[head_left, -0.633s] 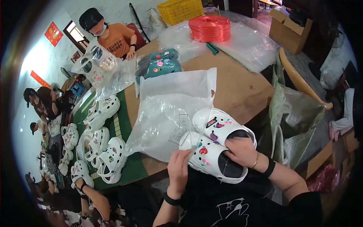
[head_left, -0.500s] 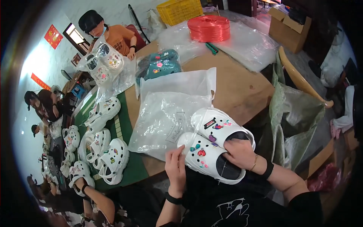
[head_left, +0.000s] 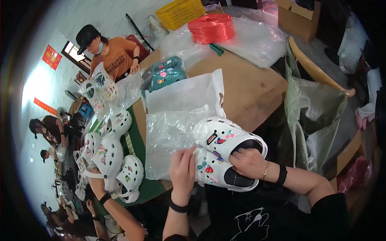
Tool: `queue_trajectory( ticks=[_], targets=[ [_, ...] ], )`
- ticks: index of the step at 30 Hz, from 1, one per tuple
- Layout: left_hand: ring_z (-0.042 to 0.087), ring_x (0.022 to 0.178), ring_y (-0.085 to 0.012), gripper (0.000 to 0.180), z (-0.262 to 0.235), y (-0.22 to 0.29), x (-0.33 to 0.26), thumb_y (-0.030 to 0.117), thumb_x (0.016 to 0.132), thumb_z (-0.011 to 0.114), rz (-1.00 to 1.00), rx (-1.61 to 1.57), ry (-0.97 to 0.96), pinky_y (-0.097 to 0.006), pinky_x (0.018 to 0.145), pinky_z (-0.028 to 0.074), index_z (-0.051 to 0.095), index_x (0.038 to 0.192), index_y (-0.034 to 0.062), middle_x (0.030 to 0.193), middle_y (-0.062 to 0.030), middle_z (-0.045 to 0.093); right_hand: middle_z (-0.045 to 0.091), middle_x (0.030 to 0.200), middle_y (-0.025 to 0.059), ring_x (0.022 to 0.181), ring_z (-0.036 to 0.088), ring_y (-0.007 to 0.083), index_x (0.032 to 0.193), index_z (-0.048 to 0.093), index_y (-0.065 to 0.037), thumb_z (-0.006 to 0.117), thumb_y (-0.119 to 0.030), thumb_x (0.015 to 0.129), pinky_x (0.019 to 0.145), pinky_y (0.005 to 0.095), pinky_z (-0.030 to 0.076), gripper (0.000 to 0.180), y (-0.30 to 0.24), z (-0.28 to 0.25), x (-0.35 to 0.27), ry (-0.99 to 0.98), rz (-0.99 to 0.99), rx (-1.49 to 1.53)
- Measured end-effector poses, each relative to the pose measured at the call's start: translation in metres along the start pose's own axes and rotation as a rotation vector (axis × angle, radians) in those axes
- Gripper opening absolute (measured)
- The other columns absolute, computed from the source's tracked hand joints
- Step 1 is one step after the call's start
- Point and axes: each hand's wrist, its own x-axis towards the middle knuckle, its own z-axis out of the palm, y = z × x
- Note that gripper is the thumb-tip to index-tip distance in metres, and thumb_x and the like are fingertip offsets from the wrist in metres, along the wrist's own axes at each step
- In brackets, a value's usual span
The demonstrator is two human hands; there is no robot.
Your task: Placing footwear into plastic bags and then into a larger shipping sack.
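Observation:
A pair of white clogs point(head_left: 249, 138) with colourful shoe charms lies side by side in front of me, toes to the left. My right hand point(head_left: 250, 162) is closed on the pair at the inner edges of its foot openings. The toes are in the mouth of a clear plastic bag point(head_left: 167, 140), whose film covers part of the nearer clog. My left hand point(head_left: 183, 168) pinches the bag's near edge beside that clog's toe. Beneath the clear bag lies a whitish plastic bag point(head_left: 189, 94).
Bagged teal clogs point(head_left: 165, 76) lie beyond the bags. Red twine point(head_left: 211, 28) and a green-handled cutter point(head_left: 217, 49) sit farther back. Left, a co-worker's hand point(head_left: 96, 184) touches loose white clogs point(head_left: 130, 176); another person point(head_left: 114, 56) stands behind bagged clogs. A green sack point(head_left: 313, 120) hangs right.
The clogs' toes have gone farther into the clear bag, and my left hand has drawn its near edge over the nearer toe. At left, the co-worker's hand has moved a white clog.

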Motion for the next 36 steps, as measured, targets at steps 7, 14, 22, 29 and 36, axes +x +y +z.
queue_trajectory(
  ticks=[7, 14, 22, 29, 36],
  targets=[
    [0.034, 0.137, -0.0378, 0.050, 0.058, -0.044, 0.070, 0.038, 0.098, 0.048, -0.048, -0.027, -0.344, -0.055, 0.111, 0.022, 0.049, 0.132, 0.0024, 0.140, -0.0192, 0.048, 0.060, 0.072, 0.0060, 0.067, 0.062, 0.0212, 0.085, 0.058, -0.007, 0.059, -0.015, 0.077, 0.058, 0.0319, 0.051, 0.012, -0.006, 0.004, 0.005, 0.023, -0.039, -0.056],
    [0.044, 0.131, -0.0353, 0.039, 0.064, -0.033, 0.081, 0.027, 0.097, 0.049, 0.053, 0.012, -0.324, -0.055, 0.109, 0.026, 0.053, 0.128, 0.0045, 0.131, -0.0185, 0.055, 0.059, 0.072, 0.0058, 0.067, 0.061, 0.0205, 0.085, 0.057, -0.005, 0.058, -0.015, 0.075, 0.058, 0.0316, 0.051, 0.014, -0.002, 0.008, 0.006, 0.036, -0.076, -0.055],
    [0.059, 0.110, -0.0358, 0.021, 0.073, -0.025, 0.081, 0.016, 0.093, 0.052, 0.156, -0.050, -0.348, -0.052, 0.097, 0.040, 0.063, 0.107, 0.0031, 0.105, -0.0174, 0.066, 0.059, 0.072, 0.0056, 0.068, 0.063, 0.0197, 0.086, 0.056, -0.005, 0.056, -0.016, 0.077, 0.055, 0.0315, 0.051, 0.014, -0.009, 0.012, 0.009, 0.019, -0.144, -0.003],
    [0.063, 0.101, -0.0338, 0.018, 0.069, 0.020, 0.073, 0.011, 0.090, 0.056, 0.152, -0.192, -0.479, -0.046, 0.094, 0.045, 0.064, 0.102, 0.0010, 0.101, -0.0165, 0.067, 0.062, 0.074, 0.0088, 0.069, 0.064, 0.0230, 0.096, 0.059, -0.001, 0.054, -0.015, 0.080, 0.058, 0.0342, 0.053, 0.022, -0.017, 0.026, 0.021, 0.019, -0.097, 0.068],
    [0.046, 0.128, -0.0357, 0.031, 0.040, 0.048, 0.054, 0.008, 0.088, 0.061, 0.323, -0.185, -0.330, -0.048, 0.109, 0.030, 0.059, 0.118, 0.0039, 0.127, -0.0141, 0.059, 0.065, 0.084, 0.0128, 0.077, 0.064, 0.0297, 0.095, 0.061, -0.004, 0.061, -0.016, 0.078, 0.068, 0.0399, 0.052, 0.022, 0.005, 0.028, 0.020, 0.033, 0.245, 0.179]
  ],
)
